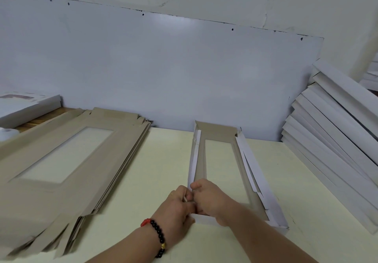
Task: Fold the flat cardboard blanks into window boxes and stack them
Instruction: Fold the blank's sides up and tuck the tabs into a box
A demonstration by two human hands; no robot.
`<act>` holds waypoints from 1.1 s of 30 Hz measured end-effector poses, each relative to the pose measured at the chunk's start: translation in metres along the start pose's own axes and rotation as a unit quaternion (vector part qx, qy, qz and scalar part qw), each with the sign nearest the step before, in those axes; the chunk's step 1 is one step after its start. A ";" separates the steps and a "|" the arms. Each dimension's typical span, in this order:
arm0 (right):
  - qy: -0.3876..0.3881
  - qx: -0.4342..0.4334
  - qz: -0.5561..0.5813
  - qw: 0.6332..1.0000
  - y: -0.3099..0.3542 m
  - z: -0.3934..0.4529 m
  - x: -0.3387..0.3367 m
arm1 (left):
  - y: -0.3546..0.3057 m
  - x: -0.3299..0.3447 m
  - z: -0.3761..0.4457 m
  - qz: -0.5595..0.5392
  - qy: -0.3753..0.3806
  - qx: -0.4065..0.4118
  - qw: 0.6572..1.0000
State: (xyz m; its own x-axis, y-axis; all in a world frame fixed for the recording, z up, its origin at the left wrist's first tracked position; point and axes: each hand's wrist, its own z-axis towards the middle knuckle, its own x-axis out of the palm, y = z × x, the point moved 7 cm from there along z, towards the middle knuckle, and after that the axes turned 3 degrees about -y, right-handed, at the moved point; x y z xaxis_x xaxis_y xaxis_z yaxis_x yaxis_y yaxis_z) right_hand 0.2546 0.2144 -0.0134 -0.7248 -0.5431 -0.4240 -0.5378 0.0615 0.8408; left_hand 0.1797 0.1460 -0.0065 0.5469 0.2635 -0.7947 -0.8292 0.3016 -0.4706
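Observation:
A partly folded window box point(216, 131), brown inside and white outside, lies lengthwise on the pale table point(163, 156) with its side walls raised. Both my hands meet at its near left corner. My left hand point(178, 207), with a bead bracelet on the wrist, pinches the white corner flap from outside. My right hand point(208, 197) curls over the near wall and grips the same corner from inside. A thick pile of flat brown blanks point(67, 156) with window cut-outs lies to the left. Finished white boxes point(335, 131) lean in a stack at the right.
A white panel point(163, 74) stands against the wall behind the table. At the far left a white flat box point(26, 105) sits on a wooden surface, with a white roll point(8, 134) beside it. More white boxes point(371, 76) show at the far right edge.

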 end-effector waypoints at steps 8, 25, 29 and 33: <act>0.039 -0.081 -0.194 0.977 0.011 -0.011 -0.008 | 0.000 -0.001 -0.003 0.013 -0.007 -0.029 0.999; -0.156 -0.284 -0.437 0.839 -0.058 -0.064 -0.125 | 0.027 -0.013 0.014 0.284 0.107 -0.065 0.951; -0.238 -0.326 -0.449 0.797 -0.071 -0.079 -0.135 | 0.009 -0.005 0.023 0.249 0.132 -0.050 0.958; -0.312 -0.367 -0.474 0.737 -0.067 -0.087 -0.127 | -0.027 0.013 0.042 0.178 0.176 -0.075 0.965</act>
State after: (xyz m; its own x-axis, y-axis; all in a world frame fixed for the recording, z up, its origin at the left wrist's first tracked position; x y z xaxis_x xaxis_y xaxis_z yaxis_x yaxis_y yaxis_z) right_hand 0.4197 0.2063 0.0134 -0.3529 0.4546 -0.8178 -0.7176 -0.6923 -0.0752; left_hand 0.2139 0.1802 0.0120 0.1723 -0.0090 -0.9850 -0.9792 0.1067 -0.1723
